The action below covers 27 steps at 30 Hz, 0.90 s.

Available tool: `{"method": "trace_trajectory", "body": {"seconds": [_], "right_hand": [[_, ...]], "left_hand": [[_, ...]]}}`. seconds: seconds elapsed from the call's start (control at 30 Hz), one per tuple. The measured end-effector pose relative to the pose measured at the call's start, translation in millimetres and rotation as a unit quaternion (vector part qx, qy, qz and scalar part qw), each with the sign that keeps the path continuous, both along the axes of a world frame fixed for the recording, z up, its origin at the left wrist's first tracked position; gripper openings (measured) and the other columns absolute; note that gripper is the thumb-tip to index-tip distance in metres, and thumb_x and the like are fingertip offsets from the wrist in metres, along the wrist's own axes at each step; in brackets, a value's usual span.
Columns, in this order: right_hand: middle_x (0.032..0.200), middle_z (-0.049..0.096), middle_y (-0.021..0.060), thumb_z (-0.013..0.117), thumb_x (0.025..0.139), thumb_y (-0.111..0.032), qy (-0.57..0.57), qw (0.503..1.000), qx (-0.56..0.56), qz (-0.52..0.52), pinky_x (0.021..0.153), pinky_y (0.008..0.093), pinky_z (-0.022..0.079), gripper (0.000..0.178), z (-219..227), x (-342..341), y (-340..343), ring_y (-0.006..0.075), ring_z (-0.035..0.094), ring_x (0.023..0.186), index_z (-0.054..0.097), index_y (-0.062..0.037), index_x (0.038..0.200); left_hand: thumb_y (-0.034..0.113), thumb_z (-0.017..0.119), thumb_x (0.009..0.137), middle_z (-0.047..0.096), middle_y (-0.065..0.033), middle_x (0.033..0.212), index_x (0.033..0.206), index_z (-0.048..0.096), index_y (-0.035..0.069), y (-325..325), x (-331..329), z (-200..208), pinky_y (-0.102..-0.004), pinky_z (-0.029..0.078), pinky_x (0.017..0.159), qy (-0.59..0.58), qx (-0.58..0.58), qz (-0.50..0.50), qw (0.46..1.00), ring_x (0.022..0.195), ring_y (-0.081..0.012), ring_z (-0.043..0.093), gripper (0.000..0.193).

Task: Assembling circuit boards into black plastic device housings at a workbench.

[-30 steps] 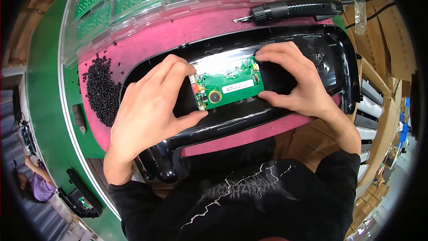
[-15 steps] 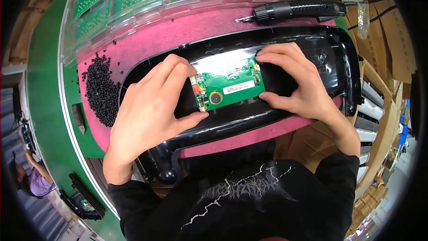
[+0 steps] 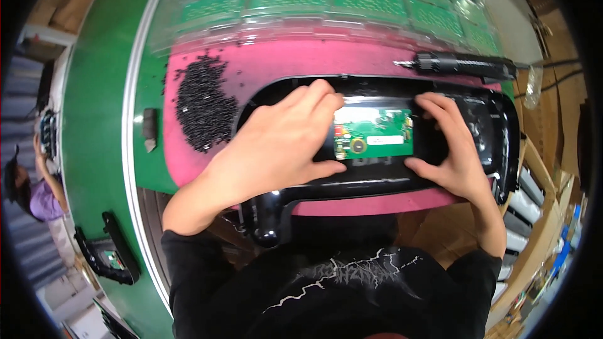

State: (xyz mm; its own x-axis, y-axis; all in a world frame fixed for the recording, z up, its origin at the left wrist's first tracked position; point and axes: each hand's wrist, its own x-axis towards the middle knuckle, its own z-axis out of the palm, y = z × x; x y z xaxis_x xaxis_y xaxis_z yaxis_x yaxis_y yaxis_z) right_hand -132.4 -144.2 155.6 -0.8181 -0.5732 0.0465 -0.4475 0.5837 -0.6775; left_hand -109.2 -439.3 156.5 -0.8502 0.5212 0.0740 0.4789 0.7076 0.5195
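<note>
A green circuit board [image 3: 392, 132] with a white label and a round dark part lies level in the shallow black plastic housing [image 3: 370, 179]. My left hand [image 3: 282, 135] grips its left end, fingers at the far corner and thumb at the near one. At the right end, my right hand [image 3: 452, 144] spans the board's edge between curled fingers and thumb. The fingertips are close against the corners; how firmly they press cannot be made out. The housing rests on a pink mat [image 3: 264, 56].
Beyond the housing lies a black electric screwdriver [image 3: 465, 64]. Small black screws [image 3: 204, 103] form a heap at left, near a dark marker-like tool [image 3: 149, 129]. Clear trays [image 3: 289, 28] hold green boards at the back. Another black housing [image 3: 110, 254] and a person in purple [image 3: 47, 198] are far left.
The board sits lower in the housing and looks smaller. Both hands have gone down with it, staying at its ends. The whole view has shifted, so the bench appears farther right.
</note>
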Motion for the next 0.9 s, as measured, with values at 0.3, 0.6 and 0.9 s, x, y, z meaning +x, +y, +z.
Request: {"method": "trace_trajectory", "body": {"seconds": [0.3, 0.6, 0.9], "right_hand": [[0.135, 0.055, 0.0095, 0.060, 0.099, -0.020, 0.261, 0.901, 0.237, -0.254, 0.099, 0.0306, 0.040, 0.048, 32.9, -60.7, 106.7, 0.0177, 0.055, 0.110, 0.049, -0.0071, 0.143], [0.117, 0.055, 0.0094, 0.066, 0.097, -0.018, 0.118, 0.889, -0.255, -0.362, 0.084, 0.0286, 0.051, 0.053, 17.9, -95.9, 51.1, 0.0150, 0.058, 0.102, 0.038, -0.0073, 0.141], [0.107, 0.061, 0.0098, 0.055, 0.103, -0.031, -0.166, 0.792, -0.560, -0.177, 0.095, 0.0366, 0.045, 0.037, 20.5, -97.4, -44.9, 0.0233, 0.059, 0.102, 0.050, -0.0013, 0.124]], "left_hand": [[0.004, 0.072, 0.080, 0.068, -0.0161, 0.089, 0.096, 0.066, -0.003, -65.1, -18.9, 3.4, -0.0383, 0.053, 0.072, 0.172, 0.037, 0.217, 0.960, 0.078, -0.0328, 0.066, 0.019], [-0.004, 0.068, 0.074, 0.069, -0.0209, 0.087, 0.088, 0.069, -0.003, -77.5, -33.0, -23.9, -0.0445, 0.053, 0.076, 0.072, -0.094, 0.243, 0.963, 0.085, -0.0369, 0.068, 0.014], [0.000, 0.057, 0.090, 0.063, -0.0172, 0.095, 0.097, 0.059, -0.003, -66.5, -38.7, -20.8, -0.0404, 0.049, 0.081, 0.154, 0.051, 0.201, 0.966, 0.089, -0.0372, 0.061, 0.007]]}}
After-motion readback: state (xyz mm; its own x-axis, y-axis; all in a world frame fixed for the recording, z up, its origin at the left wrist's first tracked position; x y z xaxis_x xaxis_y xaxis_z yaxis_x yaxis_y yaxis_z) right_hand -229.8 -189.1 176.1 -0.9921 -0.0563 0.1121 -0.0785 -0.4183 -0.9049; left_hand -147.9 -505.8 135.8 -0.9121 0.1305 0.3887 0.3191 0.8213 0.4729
